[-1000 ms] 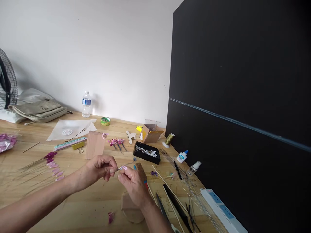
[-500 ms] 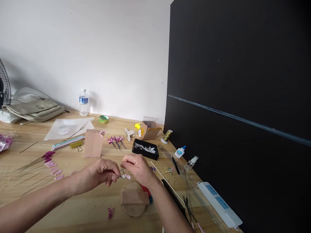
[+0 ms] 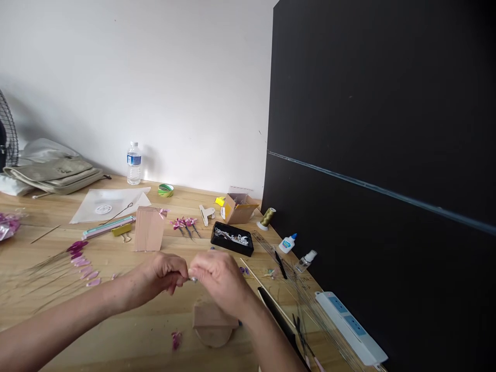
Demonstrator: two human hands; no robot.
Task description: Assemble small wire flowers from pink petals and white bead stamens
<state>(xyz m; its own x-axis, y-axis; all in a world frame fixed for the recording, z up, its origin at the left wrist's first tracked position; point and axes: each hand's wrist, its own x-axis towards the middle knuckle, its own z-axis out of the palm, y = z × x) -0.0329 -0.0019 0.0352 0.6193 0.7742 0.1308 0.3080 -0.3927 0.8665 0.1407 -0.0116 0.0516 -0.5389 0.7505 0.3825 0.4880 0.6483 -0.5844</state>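
Observation:
My left hand (image 3: 165, 273) and my right hand (image 3: 219, 279) meet above the wooden table (image 3: 116, 320), fingertips pinched together on a thin wire piece with a small pale petal (image 3: 192, 279) that barely shows between them. Both hands are closed. Just below them lies a tan cardboard disc with a folded card (image 3: 212, 324). A small purple scrap (image 3: 176, 339) lies near the front edge. Pink petals on wires (image 3: 83, 261) are spread out to the left of my left forearm.
Beyond the hands stand a tan card block (image 3: 148, 235), pink wired flowers (image 3: 185, 225), a black box (image 3: 232, 238), a small cardboard box (image 3: 238, 207), a gold thread spool (image 3: 267, 218), glue bottle (image 3: 289, 242) and water bottle (image 3: 134, 163). A black board (image 3: 380, 155) walls the right; a power strip (image 3: 351, 326) lies beneath it.
My right hand has rolled over the wire piece and closed in on my left hand, hiding most of the pale petal that showed before. The view has barely shifted.

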